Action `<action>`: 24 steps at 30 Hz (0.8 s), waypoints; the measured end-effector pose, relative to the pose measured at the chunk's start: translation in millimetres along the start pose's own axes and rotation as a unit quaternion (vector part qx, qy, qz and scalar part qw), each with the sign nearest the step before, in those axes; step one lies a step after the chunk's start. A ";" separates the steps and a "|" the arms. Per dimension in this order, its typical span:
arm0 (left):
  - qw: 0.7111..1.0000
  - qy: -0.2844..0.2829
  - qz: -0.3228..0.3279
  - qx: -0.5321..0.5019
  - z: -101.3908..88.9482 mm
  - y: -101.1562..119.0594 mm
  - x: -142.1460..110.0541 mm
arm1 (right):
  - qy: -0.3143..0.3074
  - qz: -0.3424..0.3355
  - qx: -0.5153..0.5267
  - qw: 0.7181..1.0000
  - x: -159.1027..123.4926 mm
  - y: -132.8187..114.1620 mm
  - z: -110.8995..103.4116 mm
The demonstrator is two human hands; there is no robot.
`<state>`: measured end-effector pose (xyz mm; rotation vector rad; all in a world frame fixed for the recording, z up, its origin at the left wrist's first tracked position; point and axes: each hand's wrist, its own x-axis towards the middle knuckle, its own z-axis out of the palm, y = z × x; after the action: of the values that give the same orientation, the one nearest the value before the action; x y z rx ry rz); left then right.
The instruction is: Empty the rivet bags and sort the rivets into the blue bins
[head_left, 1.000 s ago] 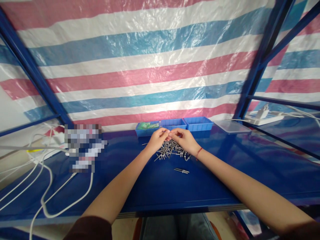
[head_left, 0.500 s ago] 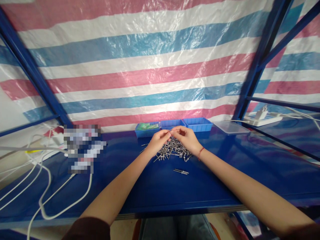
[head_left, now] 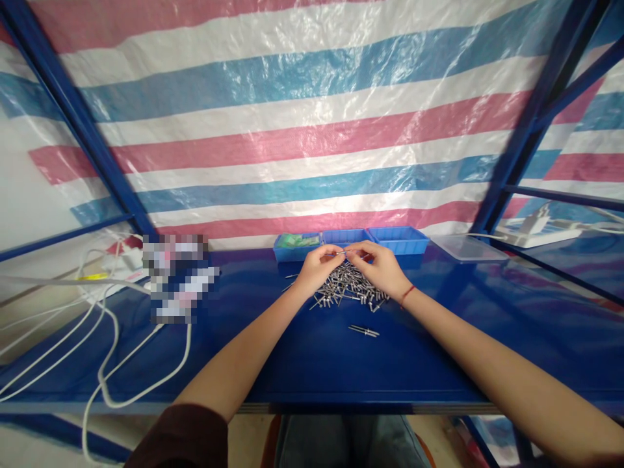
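Note:
A heap of small metal rivets (head_left: 348, 289) lies on the blue table (head_left: 302, 364). Above its far side my left hand (head_left: 318, 268) and my right hand (head_left: 379, 266) meet, fingers pinched on the two ends of one thin rivet (head_left: 342, 252) held level between them. A red string circles my right wrist. Two rivets (head_left: 363, 331) lie apart, nearer to me than the heap.
Three blue bins (head_left: 349, 238) stand in a row at the back; the left one holds something green. A clear lid (head_left: 468, 247) lies to their right. White cables (head_left: 112, 364) loop over the table's left part. A striped tarp hangs behind, and blue frame bars rise at both sides.
Both hands have lifted a little off the heap and drawn slightly apart, with a rivet now stretched between the fingertips. The view has shifted slightly to the left.

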<state>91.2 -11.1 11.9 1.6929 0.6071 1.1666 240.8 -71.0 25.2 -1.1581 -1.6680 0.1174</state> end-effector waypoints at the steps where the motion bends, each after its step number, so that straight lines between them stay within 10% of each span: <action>1: 1.000 0.000 0.006 0.006 -0.5 -0.8 1.0 | -0.005 0.006 -0.006 1.000 0.0 2.1 0.5; 8: 0.981 0.018 0.029 0.193 -17.0 -8.7 7.5 | -0.009 0.047 -0.068 0.997 15.7 23.3 0.7; 15: 0.839 -0.091 0.112 0.524 -49.6 -7.7 3.3 | 0.012 0.063 -0.259 0.964 59.9 58.0 4.4; 24: 0.800 -0.112 0.078 0.584 -57.1 -13.2 2.9 | -0.029 0.070 -0.385 0.920 72.0 70.1 26.5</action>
<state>42.5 21.1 6.1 2.9095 1.1873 0.6298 265.4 30.0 22.4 -1.8708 -1.7267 -0.4645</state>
